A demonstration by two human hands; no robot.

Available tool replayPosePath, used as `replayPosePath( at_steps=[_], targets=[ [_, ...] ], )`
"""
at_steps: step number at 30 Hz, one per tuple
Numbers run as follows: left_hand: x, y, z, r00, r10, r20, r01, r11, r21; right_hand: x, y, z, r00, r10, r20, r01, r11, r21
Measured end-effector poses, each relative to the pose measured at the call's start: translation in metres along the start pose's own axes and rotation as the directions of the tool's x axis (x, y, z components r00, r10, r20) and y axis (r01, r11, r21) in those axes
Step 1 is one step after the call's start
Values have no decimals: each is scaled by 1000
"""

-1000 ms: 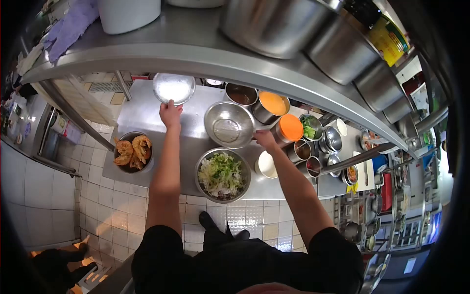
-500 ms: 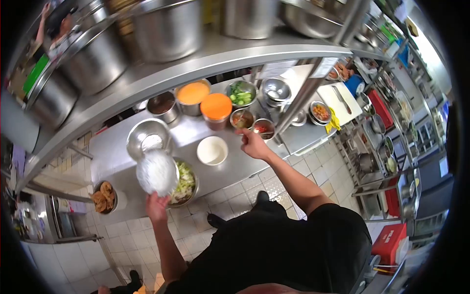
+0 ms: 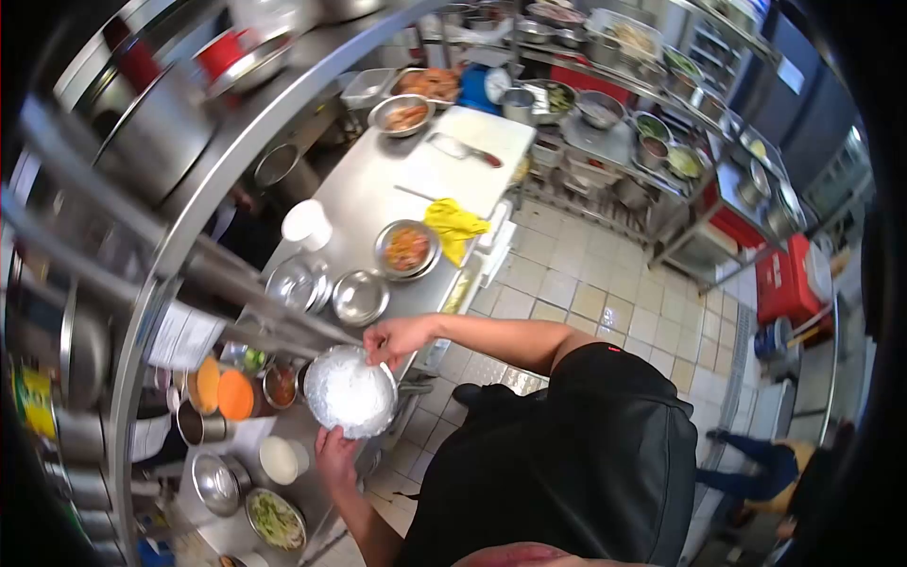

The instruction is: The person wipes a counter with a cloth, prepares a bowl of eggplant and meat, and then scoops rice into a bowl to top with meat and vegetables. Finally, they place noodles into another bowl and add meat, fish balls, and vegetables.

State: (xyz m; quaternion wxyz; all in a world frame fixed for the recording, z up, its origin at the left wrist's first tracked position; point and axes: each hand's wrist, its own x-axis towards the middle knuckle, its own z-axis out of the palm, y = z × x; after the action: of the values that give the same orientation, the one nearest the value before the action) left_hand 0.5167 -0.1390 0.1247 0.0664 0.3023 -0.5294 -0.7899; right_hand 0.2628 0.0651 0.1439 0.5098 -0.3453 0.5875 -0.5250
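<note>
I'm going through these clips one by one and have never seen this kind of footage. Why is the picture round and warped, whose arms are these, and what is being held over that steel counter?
There is no machine here: a person wears one camera on the head, looking forward and down through a very wide lens, which bends the kitchen into a circle. The dark shape at the bottom is the person's own body.

The left hand holds a bowl of white food from below, and the right hand rests at the bowl's upper rim.

Beneath them runs a steel counter. On it stand an orange-lidded container, a small white bowl, a bowl of shredded greens, two empty metal bowls, a bowl of reddish food, a yellow cloth and a white cutting board.
</note>
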Motion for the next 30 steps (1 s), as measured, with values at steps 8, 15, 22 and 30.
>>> replayPosePath(
  at_steps=[8, 15, 22, 30],
  targets=[
    [38, -28, 235, 865, -181, 468, -15, 923, 384, -252, 92, -143, 852, 125, -508, 64, 939, 338],
    [85, -264, 159, 954, -118, 277, -56, 834, 549, -516, 299, -196, 308, 538, -785, 195, 771, 606],
    [-32, -374, 130, 773, -564, -290, 626, 606, 490, -693, 330, -238, -135, 622, -772, 490, 719, 493],
    [-110, -416, 224, 735, -529, -425, 668, 672, 320, -754, 246, -464, 1, 439, -898, 714, 629, 308]
  ],
)
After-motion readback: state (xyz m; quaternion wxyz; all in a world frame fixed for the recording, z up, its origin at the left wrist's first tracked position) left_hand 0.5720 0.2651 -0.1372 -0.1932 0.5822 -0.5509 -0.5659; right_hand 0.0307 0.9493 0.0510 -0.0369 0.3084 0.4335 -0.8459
